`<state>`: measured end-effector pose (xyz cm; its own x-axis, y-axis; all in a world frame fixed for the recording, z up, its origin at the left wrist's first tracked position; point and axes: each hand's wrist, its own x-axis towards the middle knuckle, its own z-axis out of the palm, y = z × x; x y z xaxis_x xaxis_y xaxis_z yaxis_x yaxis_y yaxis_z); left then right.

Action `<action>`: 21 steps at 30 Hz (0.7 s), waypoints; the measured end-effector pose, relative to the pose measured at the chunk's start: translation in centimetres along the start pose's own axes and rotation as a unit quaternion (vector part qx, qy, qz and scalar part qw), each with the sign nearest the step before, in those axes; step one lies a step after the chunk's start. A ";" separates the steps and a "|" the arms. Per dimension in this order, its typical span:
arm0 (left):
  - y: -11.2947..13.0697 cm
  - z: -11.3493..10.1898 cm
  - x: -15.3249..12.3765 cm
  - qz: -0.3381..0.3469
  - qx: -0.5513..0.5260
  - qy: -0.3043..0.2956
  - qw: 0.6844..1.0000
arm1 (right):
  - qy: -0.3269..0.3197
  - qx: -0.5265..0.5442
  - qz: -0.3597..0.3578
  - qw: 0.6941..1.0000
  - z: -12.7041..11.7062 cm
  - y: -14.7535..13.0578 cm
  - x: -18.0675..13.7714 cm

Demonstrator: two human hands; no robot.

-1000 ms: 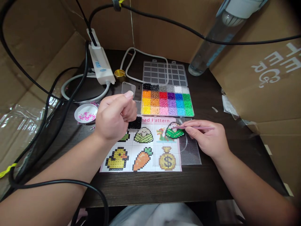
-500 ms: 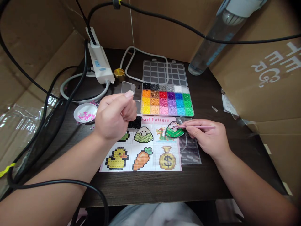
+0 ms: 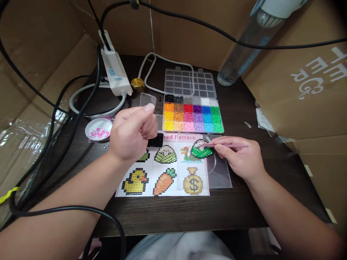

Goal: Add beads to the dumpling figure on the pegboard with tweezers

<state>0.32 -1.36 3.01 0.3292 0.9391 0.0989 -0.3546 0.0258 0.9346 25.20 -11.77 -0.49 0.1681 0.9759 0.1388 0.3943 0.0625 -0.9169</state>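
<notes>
My right hand (image 3: pixel 240 159) pinches thin pink tweezers (image 3: pixel 225 145), their tip over a green and white bead figure (image 3: pixel 201 150) on a clear pegboard (image 3: pixel 219 169). My left hand (image 3: pixel 132 131) is curled closed above the bead pattern sheet (image 3: pixel 162 168), thumb up near a small clear lid (image 3: pixel 148 99); what it holds, if anything, is hidden. A small black tray of beads (image 3: pixel 156 141) sits just under its fingers. The bead box (image 3: pixel 192 113) with coloured compartments lies open behind the sheet.
A white dish of pink beads (image 3: pixel 98 129) sits at the left. A power adapter (image 3: pixel 115 70), gold cap (image 3: pixel 137 83) and several cables crowd the back left. A clear bottle (image 3: pixel 244 47) leans at the back right. Cardboard walls surround the dark table (image 3: pixel 173 213).
The tweezer tip has shifted slightly over the bead figure; my left hand has stayed still.
</notes>
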 end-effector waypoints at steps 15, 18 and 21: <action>0.0 0.0 0.0 0.001 0.006 0.002 1.000 | -0.009 0.005 -0.008 1.000 0.0 0.2 0.0; 0.0 0.0 0.0 -0.001 -0.001 -0.004 1.000 | -0.012 0.002 -0.007 1.000 0.0 0.0 0.0; 0.1 0.0 -0.1 -0.001 -0.004 -0.006 1.000 | -0.010 -0.005 -0.010 1.000 0.0 -0.1 0.0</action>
<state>0.31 -1.42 3.06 0.3402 0.9350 0.1006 -0.3616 0.0313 0.9318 25.18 -11.74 -0.38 0.1424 0.9784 0.1501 0.4057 0.0806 -0.9104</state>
